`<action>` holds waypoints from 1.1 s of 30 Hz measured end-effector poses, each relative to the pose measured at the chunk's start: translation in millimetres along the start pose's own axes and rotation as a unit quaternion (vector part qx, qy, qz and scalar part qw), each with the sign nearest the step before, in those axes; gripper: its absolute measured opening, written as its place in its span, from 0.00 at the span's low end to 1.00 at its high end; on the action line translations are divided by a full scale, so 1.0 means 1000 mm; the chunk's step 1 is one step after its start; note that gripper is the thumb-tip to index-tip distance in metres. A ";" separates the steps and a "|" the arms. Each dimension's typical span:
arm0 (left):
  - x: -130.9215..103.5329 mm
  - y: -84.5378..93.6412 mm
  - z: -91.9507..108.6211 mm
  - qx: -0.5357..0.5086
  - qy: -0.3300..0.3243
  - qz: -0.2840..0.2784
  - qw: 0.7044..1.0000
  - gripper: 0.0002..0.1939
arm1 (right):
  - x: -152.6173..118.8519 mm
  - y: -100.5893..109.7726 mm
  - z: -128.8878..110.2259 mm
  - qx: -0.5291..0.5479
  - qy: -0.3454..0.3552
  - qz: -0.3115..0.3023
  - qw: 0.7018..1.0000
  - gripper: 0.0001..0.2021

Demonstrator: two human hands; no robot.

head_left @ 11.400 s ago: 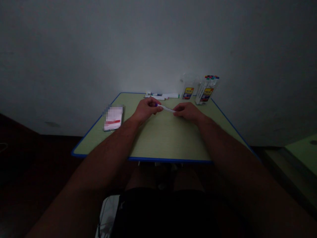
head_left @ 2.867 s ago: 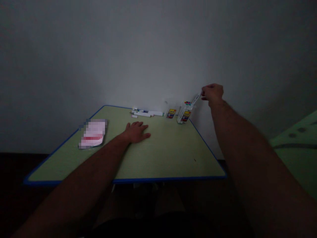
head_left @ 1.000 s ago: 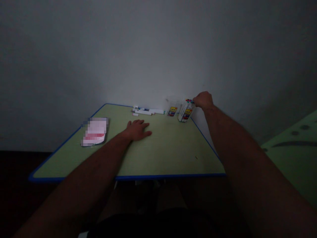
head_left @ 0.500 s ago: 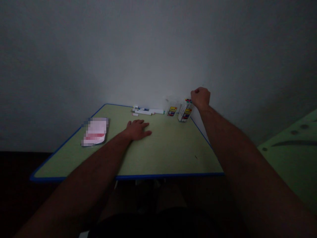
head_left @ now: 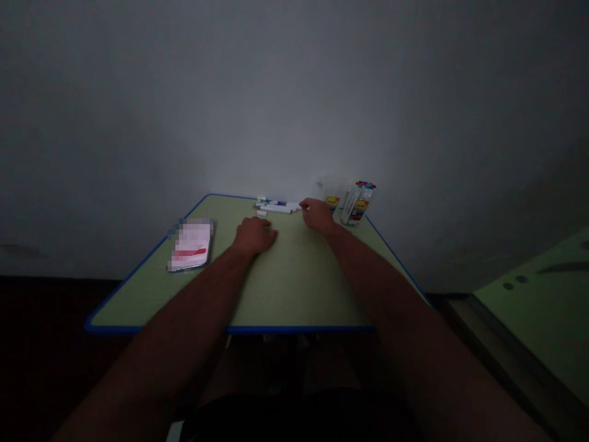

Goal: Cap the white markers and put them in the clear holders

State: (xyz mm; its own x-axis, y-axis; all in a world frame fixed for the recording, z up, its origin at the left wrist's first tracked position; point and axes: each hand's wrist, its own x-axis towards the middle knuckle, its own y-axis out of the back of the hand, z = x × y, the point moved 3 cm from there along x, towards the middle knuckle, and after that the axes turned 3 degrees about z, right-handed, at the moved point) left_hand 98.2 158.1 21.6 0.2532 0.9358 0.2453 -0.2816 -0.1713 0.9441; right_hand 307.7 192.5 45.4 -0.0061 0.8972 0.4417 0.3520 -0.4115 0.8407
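Note:
Several white markers [head_left: 276,209] lie in a loose row at the table's far edge, with a small white cap [head_left: 261,213] in front of them. My right hand [head_left: 317,215] is at the right end of the row, thumb and forefinger closed at a marker's end; what is between them is too small to tell. Just in front of the row my left hand [head_left: 255,236] rests on the table, fingers apart, holding nothing. Right of my right hand stands a clear case [head_left: 332,201], partly hidden by it, beside a clear case full of markers [head_left: 359,205] with coloured ends up.
The light green table [head_left: 294,288] has a blue rim and stands against a grey wall [head_left: 294,92]. A phone [head_left: 191,245] with a blurred screen lies on its left side. To the right is a green panel [head_left: 543,294].
My right hand has moved left and down from above the full case to the row of markers. My left hand has shifted slightly, its fingers more bent. The view has shifted a little.

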 end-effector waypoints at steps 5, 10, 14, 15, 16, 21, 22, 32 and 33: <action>0.001 -0.004 0.001 0.003 0.005 0.020 1.000 0.28 | 0.008 -0.028 -0.011 -0.055 0.031 -0.068 0.996 0.29; 0.002 -0.006 0.001 0.009 0.002 0.023 1.000 0.26 | 0.014 -0.040 -0.018 -0.095 0.054 -0.115 0.987 0.30; 0.002 -0.004 0.002 0.010 0.003 0.021 1.000 0.25 | 0.016 -0.041 -0.018 -0.117 0.058 -0.129 0.983 0.29; 0.002 -0.004 0.002 0.011 0.003 0.020 1.000 0.25 | 0.016 -0.041 -0.018 -0.124 0.059 -0.128 0.982 0.28; 0.002 -0.004 0.002 0.012 0.004 0.019 1.000 0.25 | 0.016 -0.040 -0.017 -0.131 0.060 -0.126 0.982 0.27; 0.002 -0.004 0.001 0.010 0.006 0.019 1.000 0.25 | 0.011 -0.033 -0.009 -0.156 0.027 -0.122 0.980 0.23; 0.002 -0.004 0.001 0.007 0.004 0.021 1.000 0.24 | 0.009 -0.030 -0.007 -0.161 0.024 -0.121 0.979 0.23; 0.005 -0.004 -0.001 0.004 -0.003 0.022 1.000 0.24 | -0.016 -0.003 0.011 -0.181 0.006 -0.119 0.976 0.19; 0.005 -0.004 -0.001 0.004 -0.004 0.022 1.000 0.24 | -0.018 -0.001 0.012 -0.179 0.000 -0.123 0.976 0.18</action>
State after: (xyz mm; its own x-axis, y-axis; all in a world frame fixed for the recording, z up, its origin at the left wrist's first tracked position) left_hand 99.9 163.7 18.6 0.2488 0.9246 0.2885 -0.2852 -0.2148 0.9341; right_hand 319.0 178.6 32.9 -0.0486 0.9758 0.2130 -0.0107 -0.2138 0.9768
